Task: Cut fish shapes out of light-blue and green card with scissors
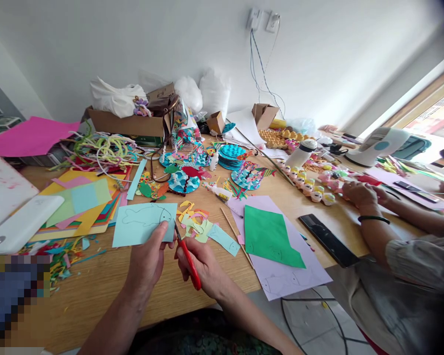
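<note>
My left hand (151,254) pinches the lower right part of a light blue sheet of paper (133,234), which has a fish outline drawn on it. In my right hand (203,264) is a pair of scissors (188,264) with red handles, its blades pointing up at the sheet's right edge beside the fish's head. Whether the blades touch the paper is hard to tell. Paper scraps (194,219) in yellow, orange and green lie just beyond the scissors. Near them rests a light blue strip (222,240) with pencil lines.
A green sheet (268,231) lies on a lilac sheet (277,288) to the right, near a phone (327,239). Coloured papers (81,197) are stacked at left. Blue fish crafts (185,180) stand behind. At right, a co-worker's hands (362,197) are beside small figures (311,187).
</note>
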